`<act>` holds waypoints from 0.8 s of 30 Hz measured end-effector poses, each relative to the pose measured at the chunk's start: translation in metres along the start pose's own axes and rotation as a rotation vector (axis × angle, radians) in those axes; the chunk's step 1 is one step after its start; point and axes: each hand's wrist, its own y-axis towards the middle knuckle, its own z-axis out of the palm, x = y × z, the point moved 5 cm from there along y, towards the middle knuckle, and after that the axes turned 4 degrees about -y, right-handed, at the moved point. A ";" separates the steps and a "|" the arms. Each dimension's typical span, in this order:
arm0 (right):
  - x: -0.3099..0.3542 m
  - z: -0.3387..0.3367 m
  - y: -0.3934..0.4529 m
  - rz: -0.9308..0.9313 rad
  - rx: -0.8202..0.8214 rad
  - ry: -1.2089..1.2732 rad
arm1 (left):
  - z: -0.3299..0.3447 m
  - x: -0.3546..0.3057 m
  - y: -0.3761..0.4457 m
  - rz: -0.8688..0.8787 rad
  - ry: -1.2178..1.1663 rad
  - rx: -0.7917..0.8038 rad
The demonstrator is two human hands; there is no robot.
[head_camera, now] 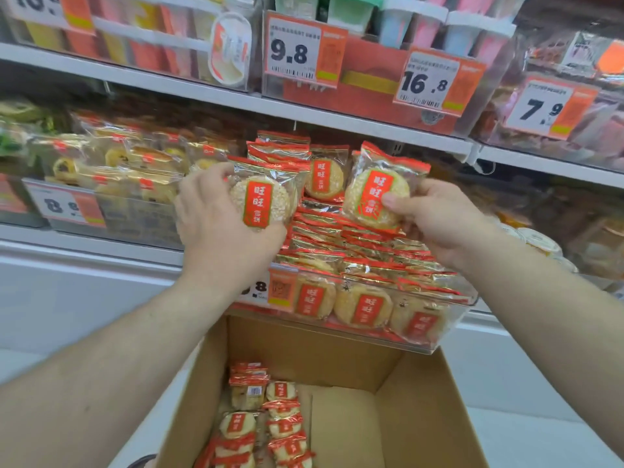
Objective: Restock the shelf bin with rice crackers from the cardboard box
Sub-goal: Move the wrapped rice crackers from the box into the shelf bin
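— Nearest thing?
— Cardboard box (415, 393), open-topped, sat at the bottom of the view right under the shelf bin. Loose rice cracker packs (266, 417) lay along its left side; the right part of the box floor was bare cardboard.

— Hands?
— Both were raised over the bin, each clamped on one pack. Left hand (216, 224) gripped a rice cracker pack (261, 201) by its left edge and bottom, fingers curled round it, red label facing the camera, pack upright. Right hand (439, 221) pinched a second pack (378, 194), thumb on the front at its right side and fingers behind, tilted slightly to the right. The hands were apart, with bin stock showing between them.

— Bin?
— Clear plastic shelf bin (456, 319) on the middle shelf, packed with rows of the same red-and-gold packs (358, 251). A few stood upright at the back (324, 177), between the two held packs. Front row showed through the clear wall. A price label (266, 288) sat on the bin's front left corner, partly hidden by the left wrist.

— Surroundings?
— Pastry packs (128, 157) filled the bin to the left. Upper shelf carried price tags reading 9.8 (290, 50), 16.8 (425, 84) and 7.9 (540, 108). The goods up there were too blurred to name.
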 end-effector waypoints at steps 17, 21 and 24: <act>-0.010 0.061 0.095 -0.082 -0.240 -0.507 | 0.021 0.021 -0.004 -0.146 -0.103 0.140; -0.008 0.067 0.092 -0.050 -0.263 -0.620 | 0.022 0.022 -0.005 -0.155 -0.113 0.131; -0.008 0.073 0.091 -0.011 -0.271 -0.682 | 0.022 0.022 -0.005 -0.153 -0.108 0.135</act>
